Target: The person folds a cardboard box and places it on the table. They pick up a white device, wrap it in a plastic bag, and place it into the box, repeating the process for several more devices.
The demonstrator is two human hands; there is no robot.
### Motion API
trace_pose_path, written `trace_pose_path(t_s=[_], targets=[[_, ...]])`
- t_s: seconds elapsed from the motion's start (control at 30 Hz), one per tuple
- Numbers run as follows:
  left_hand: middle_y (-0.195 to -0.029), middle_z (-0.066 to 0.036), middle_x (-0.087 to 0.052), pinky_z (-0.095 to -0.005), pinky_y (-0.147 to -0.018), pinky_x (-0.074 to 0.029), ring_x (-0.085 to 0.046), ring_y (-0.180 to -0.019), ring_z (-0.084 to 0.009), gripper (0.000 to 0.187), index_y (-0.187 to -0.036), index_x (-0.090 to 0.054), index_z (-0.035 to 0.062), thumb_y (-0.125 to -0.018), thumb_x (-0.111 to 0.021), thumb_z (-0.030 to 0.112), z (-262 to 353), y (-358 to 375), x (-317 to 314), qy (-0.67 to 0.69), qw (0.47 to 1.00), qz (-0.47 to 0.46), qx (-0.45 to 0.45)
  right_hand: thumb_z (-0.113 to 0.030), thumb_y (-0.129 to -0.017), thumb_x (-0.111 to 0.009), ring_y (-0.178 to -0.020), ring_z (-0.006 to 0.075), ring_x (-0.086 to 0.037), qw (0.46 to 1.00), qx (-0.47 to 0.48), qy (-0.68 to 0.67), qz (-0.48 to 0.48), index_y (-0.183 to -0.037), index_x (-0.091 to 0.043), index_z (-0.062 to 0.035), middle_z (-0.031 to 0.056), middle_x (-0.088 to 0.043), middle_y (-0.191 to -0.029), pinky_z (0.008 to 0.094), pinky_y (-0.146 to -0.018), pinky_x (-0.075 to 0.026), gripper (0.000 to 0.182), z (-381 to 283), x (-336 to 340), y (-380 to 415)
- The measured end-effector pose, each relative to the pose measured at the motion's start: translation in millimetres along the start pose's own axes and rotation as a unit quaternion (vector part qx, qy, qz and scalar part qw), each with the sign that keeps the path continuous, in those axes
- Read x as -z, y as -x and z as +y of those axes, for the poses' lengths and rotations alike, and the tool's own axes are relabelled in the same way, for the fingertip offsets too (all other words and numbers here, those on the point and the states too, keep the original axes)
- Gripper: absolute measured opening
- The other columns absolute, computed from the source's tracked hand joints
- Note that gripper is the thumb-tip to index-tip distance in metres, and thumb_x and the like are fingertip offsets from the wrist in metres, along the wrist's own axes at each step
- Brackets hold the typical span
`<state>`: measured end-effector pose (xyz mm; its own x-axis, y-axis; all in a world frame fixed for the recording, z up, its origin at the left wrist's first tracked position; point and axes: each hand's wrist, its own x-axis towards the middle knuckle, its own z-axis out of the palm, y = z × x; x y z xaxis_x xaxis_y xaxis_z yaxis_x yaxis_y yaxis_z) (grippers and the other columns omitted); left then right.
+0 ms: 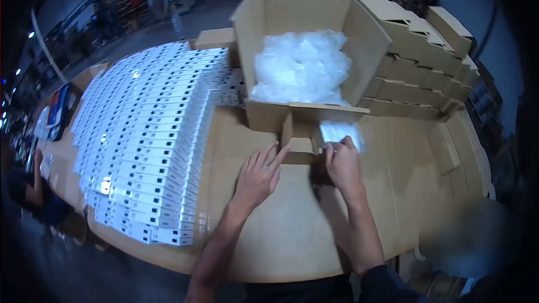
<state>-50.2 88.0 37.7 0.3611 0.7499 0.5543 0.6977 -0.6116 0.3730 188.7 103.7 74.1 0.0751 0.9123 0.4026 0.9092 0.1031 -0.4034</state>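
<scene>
A small open brown cardboard box (pixel 300 146) sits on the cardboard-covered table, just in front of a large open carton (pixel 306 8). My left hand (pixel 258 175) lies flat with fingers spread against the small box's left side. My right hand (pixel 343 164) pinches a clear plastic bag (pixel 339 132) at the small box's right edge. The large carton holds a heap of clear plastic bags (pixel 300 67).
Long rows of small white boxes (pixel 151 134) cover the table's left half. Stacks of folded brown boxes (pixel 426 62) rise at the right and back right. Another person's arm (pixel 33 182) shows at the far left. Warehouse shelving stands in the background.
</scene>
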Motion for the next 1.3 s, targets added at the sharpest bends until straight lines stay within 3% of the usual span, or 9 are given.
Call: trace_pose_path(t_s=[0.1, 0.2, 0.33, 0.43, 0.63, 0.73, 0.9, 1.13, 1.3], targets=[[-0.139, -0.016, -0.054, -0.0460, -0.101, -0.049, -0.058, -0.118, -0.0336, 0.071, -0.156, -0.046, 0.0139, -0.089, -0.070, 0.010, -21, 7, 11, -0.016, 0.997, 0.012, 0.074, -0.017, -0.099, -0.062, -0.087, 0.0457, -0.068, 0.999, -0.023, 0.004, -0.039, -0.110, -0.074, 0.0014, 0.0251, -0.063, -0.107, 0.0540, -0.082, -0.056, 0.024, -8, 12, 5], [-0.134, -0.020, -0.056, -0.0483, -0.101, -0.049, -0.057, -0.117, -0.0389, 0.072, -0.156, -0.041, 0.0044, -0.090, -0.068, 0.010, -46, 3, 22, -0.055, 0.990, 0.057, 0.113, -0.013, -0.097, -0.064, -0.098, 0.0440, -0.066, 0.999, -0.003, -0.039, 0.038, -0.119, -0.069, -0.0002, 0.0245, -0.060, -0.115, 0.0524, -0.087, -0.053, 0.026, -32, 15, 8], [-0.132, -0.027, -0.056, -0.0485, -0.108, -0.046, -0.055, -0.124, -0.0448, 0.056, -0.143, -0.049, -0.0043, -0.090, -0.064, 0.001, -95, -22, 20, -0.050, 0.982, 0.112, 0.143, -0.003, -0.091, -0.067, -0.108, 0.0421, -0.062, 0.971, 0.149, -0.186, 0.028, -0.120, -0.063, -0.0012, 0.0228, -0.059, -0.120, 0.0493, -0.092, -0.052, 0.030, -73, -12, 2], [-0.133, -0.028, -0.057, -0.0493, -0.112, -0.043, -0.053, -0.129, -0.0443, 0.050, -0.137, -0.051, -0.0084, -0.088, -0.059, -0.004, -135, -51, 4, -0.075, 0.979, 0.156, 0.111, -0.001, -0.088, -0.067, -0.112, 0.0403, -0.061, 0.957, 0.238, -0.168, 0.015, -0.122, -0.061, 0.0018, 0.0221, -0.060, -0.125, 0.0477, -0.097, -0.052, 0.034, -110, -40, -9], [-0.143, -0.024, -0.055, -0.0478, -0.115, -0.041, -0.047, -0.140, -0.0409, 0.056, -0.141, -0.050, -0.0058, -0.085, -0.055, -0.008, -178, -90, -12, -0.085, 0.979, 0.155, 0.100, -0.012, -0.089, -0.068, -0.131, 0.0417, -0.050, 0.975, 0.221, 0.003, 0.011, -0.126, -0.059, 0.0018, 0.0228, -0.055, -0.137, 0.0577, -0.111, -0.037, 0.041, -143, -47, -29], [-0.143, -0.023, -0.054, -0.0472, -0.114, -0.041, -0.046, -0.142, -0.0397, 0.060, -0.143, -0.050, -0.0046, -0.083, -0.057, -0.008, -188, -96, -20, -0.120, 0.977, 0.144, 0.101, -0.011, -0.090, -0.067, -0.136, 0.0445, -0.047, 0.966, 0.258, -0.033, -0.006, -0.129, -0.057, 0.0035, 0.0267, -0.050, -0.144, 0.0608, -0.114, -0.034, 0.043, -156, -55, -40], [-0.141, -0.020, -0.055, -0.0460, -0.109, -0.044, -0.048, -0.138, -0.0373, 0.056, -0.140, -0.053, -0.0029, -0.084, -0.057, -0.005, -193, -89, -26, -0.138, 0.973, 0.154, 0.103, -0.013, -0.090, -0.069, -0.152, 0.0492, -0.028, 0.968, 0.234, 0.048, -0.079, -0.133, -0.051, 0.0066, 0.0351, -0.032, -0.159, 0.0628, -0.123, -0.022, 0.051, -149, -85, -47], [-0.127, -0.015, -0.061, -0.0439, -0.098, -0.049, -0.056, -0.122, -0.0338, 0.041, -0.123, -0.064, -0.0005, -0.083, -0.059, -0.006, -188, -83, -18, -0.163, 0.964, 0.163, 0.131, -0.014, -0.091, -0.066, -0.150, 0.0544, -0.029, 0.965, 0.235, 0.002, -0.112, -0.123, -0.053, 0.0073, 0.0395, -0.028, -0.159, 0.0665, -0.119, -0.026, 0.041, -153, -74, -49], [-0.118, -0.014, -0.064, -0.0489, -0.103, -0.044, -0.057, -0.115, -0.0371, 0.030, -0.112, -0.065, 0.0016, -0.082, -0.067, -0.004, -125, -63, 17, -0.113, 0.950, 0.251, 0.150, -0.013, -0.096, -0.064, -0.144, 0.0509, -0.038, 0.958, 0.236, -0.130, -0.096, -0.143, -0.045, 0.0051, 0.0343, -0.043, -0.149, 0.0611, -0.118, -0.033, 0.054, -150, -50, -52]])
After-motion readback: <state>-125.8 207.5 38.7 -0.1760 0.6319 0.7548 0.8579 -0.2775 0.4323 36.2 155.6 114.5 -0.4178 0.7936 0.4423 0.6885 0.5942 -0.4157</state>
